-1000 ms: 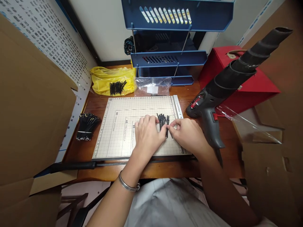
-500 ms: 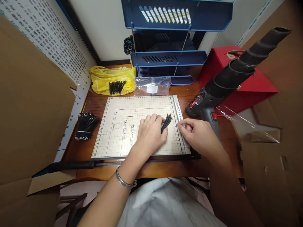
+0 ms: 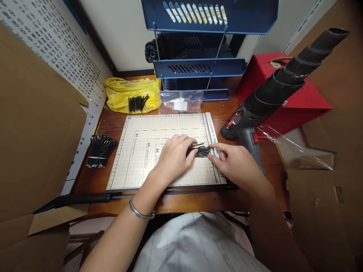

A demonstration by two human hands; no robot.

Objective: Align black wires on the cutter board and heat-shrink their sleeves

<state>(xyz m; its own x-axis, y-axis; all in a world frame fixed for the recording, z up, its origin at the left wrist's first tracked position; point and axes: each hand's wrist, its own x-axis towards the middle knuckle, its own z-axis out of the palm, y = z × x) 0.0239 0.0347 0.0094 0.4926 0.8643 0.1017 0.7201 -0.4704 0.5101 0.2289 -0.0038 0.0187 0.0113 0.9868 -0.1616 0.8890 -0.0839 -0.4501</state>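
On the cream paper cutter board [image 3: 121, 166], a loose bundle of short thin black wires [image 3: 203, 151] lies fairly level, its strands pointing right. My left hand [image 3: 177, 155] is closed round the bundle's left end, with thumb and forefinger pinching it; that end is hidden. My right hand [image 3: 235, 158] has its thumb and forefinger at the opposite ends of the wires, one on each side of them, near the board's metal edge strip [image 3: 212, 132]. One wire sits slightly apart from the others at the top.
A banded black wire bundle [image 3: 100, 151] stands left of the board. Behind are a yellow bag [image 3: 116, 92] with short black pieces [image 3: 138, 103], a clear bag [image 3: 167, 97] and a blue rack [image 3: 195, 70]. A heat gun [image 3: 253, 113] and red box [image 3: 309, 102] are right; the cutter handle [image 3: 85, 199] runs along the front.
The wires have turned from a steep slant to lying nearly level, pointing right. My right hand has moved left and now touches their ends.
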